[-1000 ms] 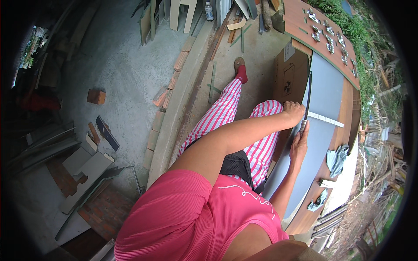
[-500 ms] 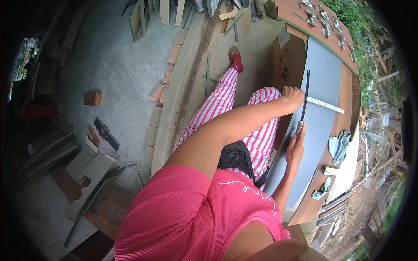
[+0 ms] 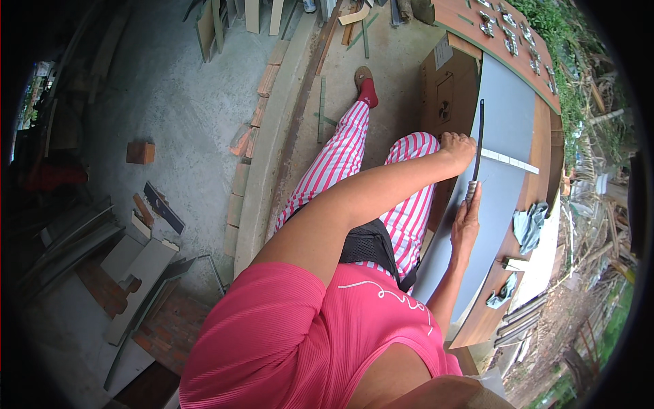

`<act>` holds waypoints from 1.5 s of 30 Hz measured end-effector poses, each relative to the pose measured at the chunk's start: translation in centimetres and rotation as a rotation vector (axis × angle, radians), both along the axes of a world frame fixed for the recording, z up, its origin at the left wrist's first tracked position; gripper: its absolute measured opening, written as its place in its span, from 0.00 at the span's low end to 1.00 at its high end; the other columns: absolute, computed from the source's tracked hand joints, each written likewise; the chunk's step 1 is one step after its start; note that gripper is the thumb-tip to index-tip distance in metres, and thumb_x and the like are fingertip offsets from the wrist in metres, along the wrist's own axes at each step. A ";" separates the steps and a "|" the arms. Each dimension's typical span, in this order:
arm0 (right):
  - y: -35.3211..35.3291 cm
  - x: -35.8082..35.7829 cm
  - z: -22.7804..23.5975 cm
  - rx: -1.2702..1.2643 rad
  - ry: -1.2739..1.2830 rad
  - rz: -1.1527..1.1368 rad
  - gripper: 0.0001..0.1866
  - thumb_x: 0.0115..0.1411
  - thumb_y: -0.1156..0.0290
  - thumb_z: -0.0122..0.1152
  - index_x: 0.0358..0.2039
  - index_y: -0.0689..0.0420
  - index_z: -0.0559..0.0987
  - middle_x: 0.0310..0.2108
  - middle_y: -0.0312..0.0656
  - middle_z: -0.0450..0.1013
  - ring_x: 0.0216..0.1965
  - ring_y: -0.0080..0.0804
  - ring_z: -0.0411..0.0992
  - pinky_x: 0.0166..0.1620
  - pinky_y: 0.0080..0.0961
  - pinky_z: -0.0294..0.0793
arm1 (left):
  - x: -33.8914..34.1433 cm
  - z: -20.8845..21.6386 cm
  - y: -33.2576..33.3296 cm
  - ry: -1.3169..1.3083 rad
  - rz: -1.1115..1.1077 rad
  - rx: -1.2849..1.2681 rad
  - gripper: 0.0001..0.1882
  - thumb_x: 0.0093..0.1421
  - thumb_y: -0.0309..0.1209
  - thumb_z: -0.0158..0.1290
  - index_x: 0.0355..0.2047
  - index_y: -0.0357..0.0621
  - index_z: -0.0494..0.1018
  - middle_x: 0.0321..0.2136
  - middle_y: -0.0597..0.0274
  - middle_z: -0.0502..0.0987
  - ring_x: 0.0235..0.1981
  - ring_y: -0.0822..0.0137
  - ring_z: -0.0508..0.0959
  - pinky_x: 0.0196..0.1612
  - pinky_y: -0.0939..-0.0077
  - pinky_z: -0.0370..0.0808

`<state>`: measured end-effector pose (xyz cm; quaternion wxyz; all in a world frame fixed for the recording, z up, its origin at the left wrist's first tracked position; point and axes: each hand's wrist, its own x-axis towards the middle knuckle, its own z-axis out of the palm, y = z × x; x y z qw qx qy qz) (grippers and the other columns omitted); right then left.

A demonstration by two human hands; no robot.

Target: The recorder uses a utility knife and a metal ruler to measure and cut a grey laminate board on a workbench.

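So my right hand point(image 3: 466, 221), out at 3 o'clock from the middle of my view, is wrapped round the ribbed grey handle point(image 3: 471, 193) of a long black blade point(image 3: 481, 133). The blade points away toward roughly 1 o'clock from that handle, over a grey panel point(image 3: 501, 198); can't tell whether its edge actually touches the surface. My left hand point(image 3: 458, 150) is at 2 o'clock with the fingers curled in, right by the panel's near edge and just beside the blade. It's near the end of a white strip point(image 3: 511, 162) lying across the panel, but honestly can't tell if I'm pinching that or anything else, or how tight the curl is. The panel sits on a brown wood-look board point(image 3: 480, 327), with one bluish cloth point(image 3: 528, 227) at 3 o'clock and a smaller cloth point(image 3: 502, 292) around 4. Up between 1 and 2 there's a cardboard box point(image 3: 449, 85), plus a reddish-brown board point(image 3: 463, 17) with a bunch of metal fittings point(image 3: 509, 42) on it. Loose offcuts point(image 3: 139, 279) are piled at 8 o'clock, and a small reddish block point(image 3: 140, 153) sits on the floor between 9 and 10.
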<state>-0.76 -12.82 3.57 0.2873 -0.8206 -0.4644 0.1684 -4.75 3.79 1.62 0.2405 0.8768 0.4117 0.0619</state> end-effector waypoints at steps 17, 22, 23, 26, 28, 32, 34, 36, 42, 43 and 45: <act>1.1 -0.2 0.7 -0.037 -0.026 0.011 0.29 0.62 0.72 0.41 0.61 0.33 0.50 0.41 0.51 0.72 0.36 0.40 0.74 0.35 0.34 0.70 | 0.3 -0.4 -0.1 0.004 0.009 -0.018 0.17 0.48 0.26 0.53 0.39 0.36 0.68 0.37 0.51 0.74 0.40 0.56 0.74 0.39 0.61 0.67; -1.4 -0.5 0.0 -0.027 -0.045 0.003 0.29 0.62 0.72 0.41 0.61 0.32 0.50 0.45 0.51 0.70 0.38 0.40 0.74 0.37 0.34 0.70 | 0.5 -0.7 0.5 0.030 0.005 -0.018 0.17 0.48 0.26 0.53 0.39 0.37 0.69 0.37 0.51 0.74 0.41 0.56 0.74 0.39 0.61 0.68; -1.8 -0.7 0.3 -0.059 -0.019 -0.018 0.29 0.62 0.72 0.41 0.61 0.32 0.50 0.46 0.50 0.69 0.40 0.41 0.73 0.37 0.34 0.70 | 0.6 -0.9 0.5 0.006 0.020 0.016 0.17 0.48 0.26 0.53 0.39 0.37 0.69 0.37 0.51 0.74 0.41 0.56 0.74 0.39 0.61 0.68; -0.1 -0.7 1.5 -0.135 0.077 -0.052 0.29 0.62 0.71 0.42 0.61 0.32 0.50 0.48 0.50 0.68 0.42 0.41 0.72 0.39 0.34 0.70 | 0.2 -0.4 0.1 -0.003 0.018 0.029 0.16 0.48 0.26 0.53 0.39 0.37 0.69 0.37 0.50 0.74 0.41 0.56 0.74 0.40 0.62 0.68; 1.5 0.1 0.5 -0.068 0.010 -0.017 0.29 0.62 0.71 0.41 0.61 0.33 0.50 0.47 0.50 0.69 0.39 0.42 0.73 0.37 0.34 0.70 | 0.2 -0.1 0.2 0.022 -0.005 -0.009 0.16 0.49 0.26 0.51 0.40 0.36 0.68 0.38 0.50 0.74 0.42 0.56 0.74 0.40 0.62 0.67; 3.3 0.5 0.3 0.015 -0.058 0.023 0.29 0.62 0.71 0.41 0.61 0.33 0.50 0.41 0.51 0.72 0.34 0.42 0.74 0.35 0.35 0.70 | 0.4 -0.5 0.1 0.002 -0.004 -0.036 0.15 0.50 0.27 0.50 0.39 0.37 0.69 0.37 0.50 0.74 0.42 0.57 0.74 0.40 0.62 0.67; 2.9 0.0 0.7 -0.042 -0.026 0.001 0.29 0.62 0.71 0.41 0.61 0.33 0.50 0.41 0.51 0.72 0.34 0.41 0.74 0.35 0.35 0.69 | 0.3 -0.5 0.1 0.021 0.002 -0.017 0.15 0.50 0.27 0.51 0.39 0.37 0.69 0.37 0.50 0.74 0.41 0.57 0.74 0.40 0.63 0.67; 1.3 -0.5 1.1 -0.090 -0.019 -0.020 0.29 0.62 0.72 0.41 0.61 0.33 0.49 0.43 0.51 0.71 0.36 0.41 0.74 0.36 0.34 0.70 | 0.3 -0.3 0.1 0.037 0.002 -0.005 0.15 0.49 0.26 0.51 0.39 0.37 0.69 0.37 0.50 0.74 0.41 0.57 0.74 0.39 0.63 0.68; -2.6 -0.8 -0.2 -0.066 -0.023 -0.019 0.30 0.62 0.72 0.41 0.61 0.33 0.48 0.43 0.52 0.71 0.38 0.41 0.74 0.36 0.35 0.70 | 0.2 0.0 0.4 0.086 -0.040 -0.031 0.16 0.51 0.29 0.50 0.42 0.41 0.69 0.41 0.52 0.73 0.44 0.57 0.73 0.39 0.63 0.66; -2.6 -0.8 -0.2 -0.044 -0.034 -0.011 0.30 0.62 0.72 0.41 0.61 0.33 0.48 0.43 0.52 0.71 0.38 0.41 0.74 0.36 0.34 0.70 | 0.2 -0.2 0.4 0.075 -0.026 -0.033 0.16 0.51 0.29 0.49 0.42 0.41 0.69 0.41 0.52 0.73 0.44 0.57 0.73 0.39 0.63 0.66; -1.2 -0.8 0.1 -0.041 -0.020 -0.012 0.30 0.62 0.72 0.41 0.61 0.33 0.48 0.42 0.52 0.71 0.36 0.40 0.74 0.36 0.34 0.70 | 0.3 -0.3 0.4 0.064 -0.009 -0.032 0.15 0.52 0.29 0.49 0.42 0.41 0.69 0.40 0.53 0.73 0.43 0.58 0.73 0.39 0.63 0.66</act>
